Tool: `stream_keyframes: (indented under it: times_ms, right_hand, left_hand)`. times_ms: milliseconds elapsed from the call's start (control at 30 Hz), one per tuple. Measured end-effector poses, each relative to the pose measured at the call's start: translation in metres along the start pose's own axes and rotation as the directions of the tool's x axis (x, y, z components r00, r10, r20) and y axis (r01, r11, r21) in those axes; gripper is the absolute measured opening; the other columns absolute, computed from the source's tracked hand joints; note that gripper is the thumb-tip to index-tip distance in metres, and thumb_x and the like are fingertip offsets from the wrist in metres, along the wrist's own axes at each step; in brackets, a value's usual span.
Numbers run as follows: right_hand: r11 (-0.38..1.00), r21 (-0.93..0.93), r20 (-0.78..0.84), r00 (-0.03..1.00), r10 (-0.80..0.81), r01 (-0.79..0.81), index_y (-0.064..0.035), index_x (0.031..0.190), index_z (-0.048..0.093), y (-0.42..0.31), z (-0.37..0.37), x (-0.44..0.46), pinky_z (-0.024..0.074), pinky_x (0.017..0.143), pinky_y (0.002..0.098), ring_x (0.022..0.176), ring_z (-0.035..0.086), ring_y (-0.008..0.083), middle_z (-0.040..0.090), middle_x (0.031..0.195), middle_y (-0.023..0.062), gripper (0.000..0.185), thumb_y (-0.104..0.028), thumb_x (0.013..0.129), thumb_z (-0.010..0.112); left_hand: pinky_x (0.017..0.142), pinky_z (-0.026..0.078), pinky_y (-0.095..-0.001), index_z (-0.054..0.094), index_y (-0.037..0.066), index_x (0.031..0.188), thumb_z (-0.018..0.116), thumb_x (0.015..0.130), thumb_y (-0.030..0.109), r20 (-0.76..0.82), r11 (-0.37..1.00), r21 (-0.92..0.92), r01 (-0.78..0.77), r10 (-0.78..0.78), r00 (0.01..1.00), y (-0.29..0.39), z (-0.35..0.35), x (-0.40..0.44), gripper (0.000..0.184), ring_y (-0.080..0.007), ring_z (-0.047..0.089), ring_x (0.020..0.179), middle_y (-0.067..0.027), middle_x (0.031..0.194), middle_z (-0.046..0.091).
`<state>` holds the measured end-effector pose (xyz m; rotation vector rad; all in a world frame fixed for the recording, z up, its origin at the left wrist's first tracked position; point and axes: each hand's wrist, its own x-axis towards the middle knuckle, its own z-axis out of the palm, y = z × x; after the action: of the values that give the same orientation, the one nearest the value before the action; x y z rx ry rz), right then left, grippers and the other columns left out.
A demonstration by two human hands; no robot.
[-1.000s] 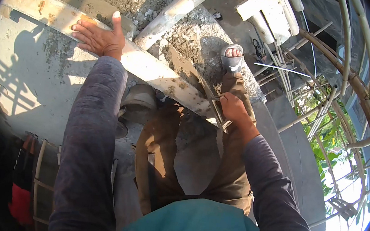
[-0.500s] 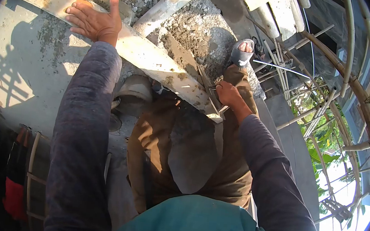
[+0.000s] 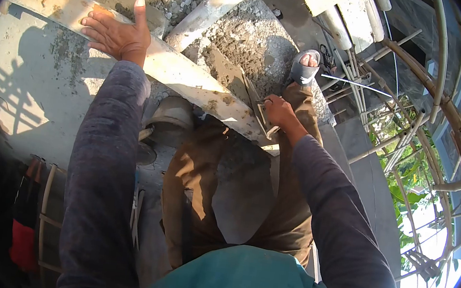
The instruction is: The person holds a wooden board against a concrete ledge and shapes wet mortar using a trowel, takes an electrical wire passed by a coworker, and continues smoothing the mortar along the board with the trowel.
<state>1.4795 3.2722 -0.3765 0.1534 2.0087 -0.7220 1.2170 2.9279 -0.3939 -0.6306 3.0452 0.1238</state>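
My left hand (image 3: 119, 33) lies open on the long pale board (image 3: 178, 75), fingers spread and thumb pointing up the view. My right hand (image 3: 279, 112) is closed round the handle of a flat trowel (image 3: 259, 103), near the board's right end. The tool's blade is seen edge-on beside the board, next to wet grey mortar (image 3: 225, 69). Part of the handle is hidden by my fingers.
A bucket (image 3: 172, 116) stands below the board, beside my leg. A round post (image 3: 214, 14) slants over rough gravel (image 3: 257, 30). My sandalled foot (image 3: 306, 67) rests at the slab's edge. Bamboo poles (image 3: 438, 71) rise at the right.
Since the first frame, my right hand and the trowel have shifted slightly left and up. My left hand has slid slightly left along the board. My sandalled foot appears further right.
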Motion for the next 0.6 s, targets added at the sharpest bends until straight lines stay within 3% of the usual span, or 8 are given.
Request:
stream_keyframes:
  times_ms: [133, 167, 233, 300, 333, 400, 533, 600]
  right_hand:
    - [0.986, -0.138, 0.058, 0.994, -0.088, 0.095, -0.0042, 0.102, 0.061, -0.018, -0.006, 0.034, 0.0480, 0.083, 0.0466, 0.097, 0.059, 0.0389, 0.060, 0.108, 0.0184, 0.027, -0.021, 0.090, 0.043]
    - [0.992, -0.122, 0.055, 0.997, 0.051, -0.044, -0.0033, 0.098, 0.061, -0.004, 0.009, 0.028, 0.0485, 0.081, 0.0472, 0.095, 0.059, 0.0393, 0.060, 0.106, 0.0186, 0.026, -0.021, 0.090, 0.043]
    - [0.986, -0.153, 0.095, 0.994, -0.056, 0.070, -0.0025, 0.096, 0.061, 0.018, 0.005, -0.018, 0.0474, 0.082, 0.0477, 0.094, 0.059, 0.0395, 0.059, 0.103, 0.0188, 0.027, -0.021, 0.090, 0.043]
    - [0.967, -0.239, 0.225, 0.963, 0.145, -0.090, -0.0023, 0.097, 0.062, 0.020, -0.007, -0.057, 0.0461, 0.086, 0.0474, 0.097, 0.059, 0.0389, 0.060, 0.104, 0.0197, 0.028, -0.020, 0.090, 0.041]
    - [0.965, -0.244, 0.222, 0.963, 0.151, -0.095, -0.0023, 0.097, 0.062, 0.017, -0.012, -0.075, 0.0461, 0.086, 0.0474, 0.097, 0.059, 0.0389, 0.060, 0.104, 0.0197, 0.028, -0.020, 0.090, 0.041]
    - [0.965, -0.186, 0.231, 0.947, 0.223, -0.182, -0.0024, 0.100, 0.063, 0.012, -0.026, -0.091, 0.0449, 0.089, 0.0468, 0.100, 0.059, 0.0387, 0.061, 0.106, 0.0207, 0.030, -0.021, 0.091, 0.040]
    - [0.971, -0.147, 0.198, 0.956, 0.215, -0.188, -0.0025, 0.102, 0.063, -0.008, -0.023, -0.046, 0.0450, 0.089, 0.0464, 0.103, 0.058, 0.0386, 0.061, 0.106, 0.0213, 0.032, -0.021, 0.092, 0.039]
    - [0.999, 0.052, 0.031, 0.999, 0.015, -0.017, -0.0017, 0.102, 0.063, -0.006, -0.008, -0.012, 0.0460, 0.088, 0.0465, 0.102, 0.058, 0.0372, 0.061, 0.106, 0.0209, 0.032, -0.022, 0.091, 0.041]
  left_hand:
    - [0.112, 0.003, -0.0588, 0.008, -0.008, 0.146, 0.037, 0.073, 0.086, 0.025, 1.000, 0.007, 0.001, -0.001, 1.000, -0.002, 0.001, -0.001, 0.122, -0.0434, 0.002, 0.142, -0.0300, 0.152, 0.005]
    - [0.112, 0.004, -0.0591, 0.007, -0.008, 0.146, 0.038, 0.073, 0.086, 0.025, 1.000, 0.012, 0.007, -0.007, 1.000, -0.001, 0.001, 0.000, 0.123, -0.0437, 0.002, 0.142, -0.0301, 0.152, 0.004]
    - [0.112, 0.004, -0.0595, 0.008, -0.008, 0.146, 0.038, 0.073, 0.086, 0.016, 1.000, 0.001, 0.006, -0.006, 1.000, 0.001, 0.002, 0.001, 0.123, -0.0438, 0.002, 0.142, -0.0302, 0.152, 0.004]
    - [0.111, 0.004, -0.0599, 0.008, -0.008, 0.146, 0.038, 0.073, 0.086, 0.016, 1.000, -0.007, 0.007, -0.007, 1.000, -0.002, 0.001, -0.001, 0.122, -0.0439, 0.002, 0.142, -0.0302, 0.152, 0.004]
    - [0.111, 0.004, -0.0602, 0.008, -0.008, 0.145, 0.038, 0.073, 0.085, 0.015, 1.000, 0.002, 0.000, 0.000, 1.000, -0.002, 0.001, 0.000, 0.122, -0.0440, 0.002, 0.142, -0.0304, 0.152, 0.004]
    - [0.111, 0.004, -0.0604, 0.009, -0.008, 0.145, 0.039, 0.073, 0.085, 0.005, 1.000, 0.002, 0.006, -0.006, 1.000, 0.000, 0.002, 0.001, 0.122, -0.0440, 0.002, 0.142, -0.0305, 0.152, 0.004]
    - [0.111, 0.004, -0.0602, 0.009, -0.008, 0.145, 0.039, 0.073, 0.085, 0.006, 1.000, 0.008, -0.009, 0.009, 1.000, -0.001, 0.001, 0.001, 0.122, -0.0440, 0.003, 0.142, -0.0308, 0.151, 0.004]
    - [0.111, 0.004, -0.0601, 0.009, -0.008, 0.145, 0.039, 0.073, 0.086, 0.003, 1.000, 0.016, -0.017, 0.017, 1.000, -0.004, 0.002, -0.002, 0.122, -0.0440, 0.003, 0.142, -0.0307, 0.152, 0.005]
